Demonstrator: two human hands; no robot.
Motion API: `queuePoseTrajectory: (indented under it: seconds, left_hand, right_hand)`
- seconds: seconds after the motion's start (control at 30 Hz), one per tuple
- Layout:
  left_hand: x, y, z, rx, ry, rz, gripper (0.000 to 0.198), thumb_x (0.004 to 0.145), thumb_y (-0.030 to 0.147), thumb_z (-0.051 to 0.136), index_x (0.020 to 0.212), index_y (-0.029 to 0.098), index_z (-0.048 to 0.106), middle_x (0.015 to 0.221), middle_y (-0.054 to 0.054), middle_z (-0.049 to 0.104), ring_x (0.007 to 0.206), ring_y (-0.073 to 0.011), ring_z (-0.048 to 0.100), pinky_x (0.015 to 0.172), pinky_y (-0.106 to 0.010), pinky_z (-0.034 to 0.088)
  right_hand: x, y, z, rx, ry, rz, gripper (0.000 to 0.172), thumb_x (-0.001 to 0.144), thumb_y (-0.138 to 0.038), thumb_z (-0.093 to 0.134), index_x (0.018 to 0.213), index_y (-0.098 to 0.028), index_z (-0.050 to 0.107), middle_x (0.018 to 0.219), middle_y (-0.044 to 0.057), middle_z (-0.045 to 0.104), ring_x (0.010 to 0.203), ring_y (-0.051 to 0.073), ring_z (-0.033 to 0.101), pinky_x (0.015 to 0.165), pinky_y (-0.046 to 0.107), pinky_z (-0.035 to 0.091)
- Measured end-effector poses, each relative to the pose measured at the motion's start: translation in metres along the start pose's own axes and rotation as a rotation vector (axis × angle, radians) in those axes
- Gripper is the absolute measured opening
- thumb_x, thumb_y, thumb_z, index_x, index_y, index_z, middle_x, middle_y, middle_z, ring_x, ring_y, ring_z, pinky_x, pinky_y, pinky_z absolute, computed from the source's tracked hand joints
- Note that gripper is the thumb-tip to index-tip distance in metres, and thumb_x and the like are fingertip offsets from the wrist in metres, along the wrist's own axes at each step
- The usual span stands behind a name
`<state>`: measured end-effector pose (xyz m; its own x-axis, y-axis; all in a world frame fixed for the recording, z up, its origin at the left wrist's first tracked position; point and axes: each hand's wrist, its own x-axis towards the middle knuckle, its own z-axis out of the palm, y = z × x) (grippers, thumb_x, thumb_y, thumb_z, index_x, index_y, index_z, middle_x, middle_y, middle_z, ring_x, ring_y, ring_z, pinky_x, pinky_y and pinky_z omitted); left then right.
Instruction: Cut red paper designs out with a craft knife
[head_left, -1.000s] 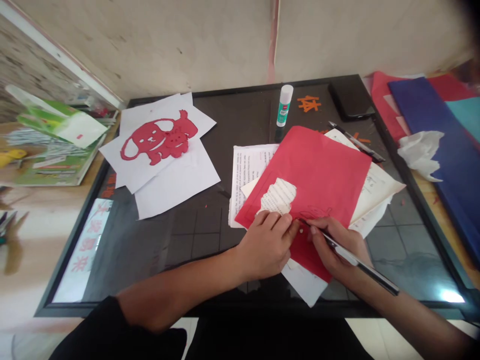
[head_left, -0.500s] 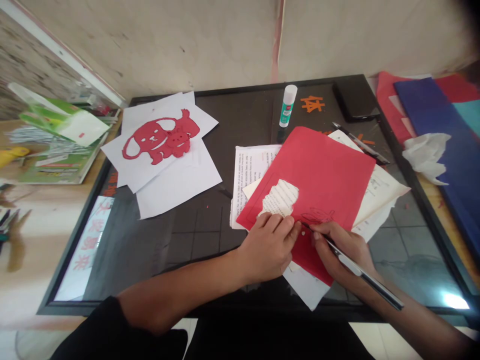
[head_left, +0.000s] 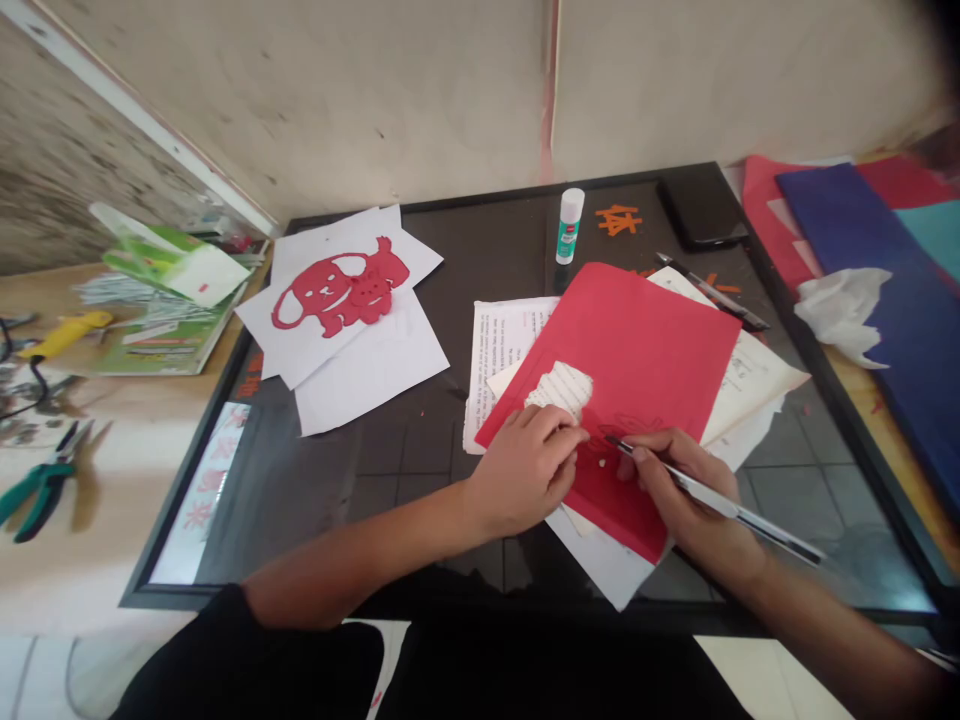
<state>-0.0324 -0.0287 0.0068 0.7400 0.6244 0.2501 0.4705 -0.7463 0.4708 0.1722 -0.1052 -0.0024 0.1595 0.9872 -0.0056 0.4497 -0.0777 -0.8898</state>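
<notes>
red sheet (head_left: 660, 340) lies flat under both my hands on the papers (head_left: 757, 390), askew to the desk (head_left: 405, 400); left hand (head_left: 521, 475) rests on its near-left part, fingers curled, on the near side of the big hole (head_left: 564, 388), can't tell if they pinch anything. right hand (head_left: 694, 515) grips the tool (head_left: 720, 499) pen-style, long axis running from tip, far-left, to tail, near-right. tip sits by the drawn outline (head_left: 636, 422), between the hands, right one nearer; can't tell if it's touching.
</notes>
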Motion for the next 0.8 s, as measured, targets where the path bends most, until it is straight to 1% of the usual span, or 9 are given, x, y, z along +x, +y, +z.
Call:
queuePoseTrajectory:
  seconds: [0.17,0.3,0.43,0.5,0.6,0.73,0.8]
  left_hand:
    - [0.016,0.001,0.003,0.163,-0.092,0.056,0.026,0.097,0.016,0.043,0.111,0.013,0.065,0.102,-0.009,0.058,0.089,-0.0199,0.054,0.080,-0.037,0.049]
    - [0.020,0.002,0.004,0.201,-0.125,0.061,0.023,0.095,0.014,0.044,0.096,0.014,0.067,0.101,-0.008,0.058,0.087,-0.0191,0.053,0.079,-0.036,0.048]
    - [0.021,0.003,0.004,0.102,-0.135,0.050,0.014,0.090,0.012,0.051,0.089,0.014,0.064,0.101,-0.007,0.057,0.089,-0.0184,0.054,0.081,-0.035,0.048]
    - [0.023,0.003,0.004,0.028,-0.141,0.013,0.010,0.087,0.011,0.054,0.092,0.015,0.063,0.101,-0.007,0.057,0.091,-0.0186,0.056,0.083,-0.035,0.048]
    - [0.025,0.004,0.006,-0.023,-0.135,-0.035,0.011,0.087,0.011,0.055,0.095,0.015,0.061,0.100,-0.006,0.057,0.092,-0.0191,0.056,0.083,-0.036,0.048]
    - [0.026,0.003,0.006,-0.040,-0.150,-0.051,0.008,0.086,0.011,0.054,0.083,0.016,0.060,0.098,-0.006,0.056,0.088,-0.0184,0.056,0.081,-0.036,0.048]
    - [0.026,0.001,0.005,-0.070,-0.160,-0.054,0.008,0.084,0.010,0.055,0.083,0.016,0.059,0.098,-0.006,0.056,0.088,-0.0183,0.056,0.082,-0.036,0.049]
  right_hand:
    - [0.007,-0.005,0.002,0.164,0.105,0.083,0.016,0.095,-0.036,0.056,0.092,-0.022,0.063,0.075,0.001,0.067,0.065,0.015,0.061,0.066,0.030,0.052]
    - [0.009,-0.006,0.002,0.237,0.122,0.112,0.015,0.094,-0.034,0.057,0.090,-0.021,0.063,0.074,0.001,0.067,0.063,0.014,0.061,0.064,0.027,0.052]
    - [0.009,-0.003,0.002,0.262,0.109,0.135,0.014,0.094,-0.034,0.058,0.092,-0.021,0.063,0.076,0.001,0.068,0.065,0.014,0.062,0.065,0.027,0.052]
    - [0.009,-0.003,0.002,0.264,0.110,0.145,0.014,0.094,-0.034,0.058,0.092,-0.021,0.063,0.075,0.001,0.069,0.065,0.014,0.062,0.065,0.027,0.052]
    - [0.009,-0.003,0.003,0.264,0.104,0.151,0.014,0.094,-0.033,0.057,0.091,-0.021,0.063,0.074,0.001,0.069,0.065,0.014,0.062,0.065,0.027,0.051]
    - [0.010,-0.005,0.002,0.252,0.095,0.163,0.013,0.094,-0.032,0.057,0.090,-0.021,0.063,0.074,0.001,0.069,0.064,0.014,0.062,0.065,0.027,0.051]
    - [0.009,-0.006,0.001,0.240,0.086,0.160,0.013,0.094,-0.032,0.056,0.090,-0.021,0.063,0.074,0.000,0.069,0.065,0.014,0.063,0.065,0.027,0.052]
